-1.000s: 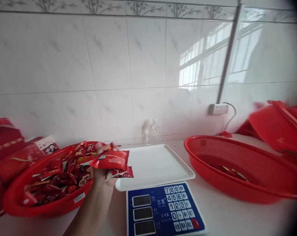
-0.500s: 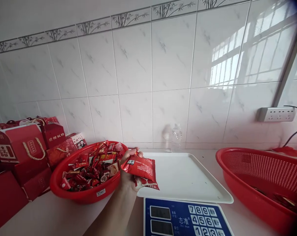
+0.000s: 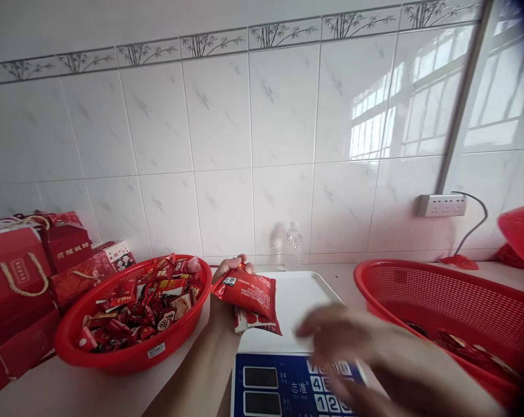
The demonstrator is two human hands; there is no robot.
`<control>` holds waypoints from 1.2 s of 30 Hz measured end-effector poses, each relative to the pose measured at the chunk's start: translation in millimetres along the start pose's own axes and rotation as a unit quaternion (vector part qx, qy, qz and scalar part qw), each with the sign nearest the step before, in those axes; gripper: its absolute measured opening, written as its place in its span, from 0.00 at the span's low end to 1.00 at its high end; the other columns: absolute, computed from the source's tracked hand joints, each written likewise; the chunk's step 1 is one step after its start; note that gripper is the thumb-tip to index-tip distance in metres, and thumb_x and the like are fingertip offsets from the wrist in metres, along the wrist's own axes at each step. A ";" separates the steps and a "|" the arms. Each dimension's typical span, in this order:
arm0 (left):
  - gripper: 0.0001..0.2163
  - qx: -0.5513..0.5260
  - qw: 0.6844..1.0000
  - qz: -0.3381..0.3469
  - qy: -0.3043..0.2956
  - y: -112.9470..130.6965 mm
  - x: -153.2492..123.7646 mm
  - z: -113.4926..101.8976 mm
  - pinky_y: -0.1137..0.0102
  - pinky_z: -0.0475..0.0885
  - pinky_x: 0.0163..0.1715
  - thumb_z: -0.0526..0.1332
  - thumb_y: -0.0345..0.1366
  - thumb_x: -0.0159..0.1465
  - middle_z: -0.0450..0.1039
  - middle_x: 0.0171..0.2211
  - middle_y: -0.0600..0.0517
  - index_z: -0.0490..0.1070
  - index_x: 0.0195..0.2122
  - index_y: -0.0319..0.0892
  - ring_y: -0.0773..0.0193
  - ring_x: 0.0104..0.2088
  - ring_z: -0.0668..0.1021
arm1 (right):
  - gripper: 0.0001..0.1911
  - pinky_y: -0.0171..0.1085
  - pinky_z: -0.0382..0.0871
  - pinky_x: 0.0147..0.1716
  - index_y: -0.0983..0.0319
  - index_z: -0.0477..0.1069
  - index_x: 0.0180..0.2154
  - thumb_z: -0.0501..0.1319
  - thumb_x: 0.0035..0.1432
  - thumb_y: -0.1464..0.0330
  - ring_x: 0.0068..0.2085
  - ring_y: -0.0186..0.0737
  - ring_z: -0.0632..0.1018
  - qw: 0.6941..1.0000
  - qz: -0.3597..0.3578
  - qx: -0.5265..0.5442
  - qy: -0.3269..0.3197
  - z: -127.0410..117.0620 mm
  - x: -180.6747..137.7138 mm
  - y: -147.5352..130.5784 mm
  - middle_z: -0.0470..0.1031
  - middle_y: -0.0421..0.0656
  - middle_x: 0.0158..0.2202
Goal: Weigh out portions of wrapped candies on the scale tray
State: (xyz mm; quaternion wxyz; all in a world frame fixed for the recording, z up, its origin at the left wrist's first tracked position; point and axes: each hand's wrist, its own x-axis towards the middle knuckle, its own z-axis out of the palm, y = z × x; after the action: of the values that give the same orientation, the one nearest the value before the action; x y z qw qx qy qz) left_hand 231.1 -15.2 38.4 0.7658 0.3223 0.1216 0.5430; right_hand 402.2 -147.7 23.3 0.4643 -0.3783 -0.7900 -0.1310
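Note:
My left hand is closed on a few red snack packets, holding them just over the left edge of the white scale tray. My right hand is blurred by motion above the blue scale keypad, fingers stretched out toward the packets, holding nothing I can see. To the left a red basket is piled with several red wrapped sweets.
A second red basket with a few packets sits on the right. Red gift boxes with rope handles stand at the far left. A clear bottle stands by the tiled wall, a power strip is mounted right.
My right hand has come into view from the right, sweeping over the scale toward the packets. The left hand keeps the packets in about the same place; the view shifted slightly.

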 end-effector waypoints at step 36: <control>0.05 0.018 0.997 0.020 0.069 -18.5 12.0 -14.9 0.81 0.50 0.07 0.59 0.33 0.53 0.61 0.18 0.60 0.63 0.27 0.41 0.79 0.10 0.56 | 0.23 0.40 0.70 0.42 0.57 0.60 0.53 0.57 0.59 0.56 0.51 0.41 0.70 0.804 0.330 0.454 -0.196 62.2 39.6 26.1 0.63 0.48 0.57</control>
State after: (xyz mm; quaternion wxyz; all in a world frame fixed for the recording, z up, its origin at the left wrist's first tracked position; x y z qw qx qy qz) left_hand 241.6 -2.6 17.4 0.7383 0.3005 0.1774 0.5772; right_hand 370.4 -76.4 19.2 0.4333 -0.3798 -0.6606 0.4812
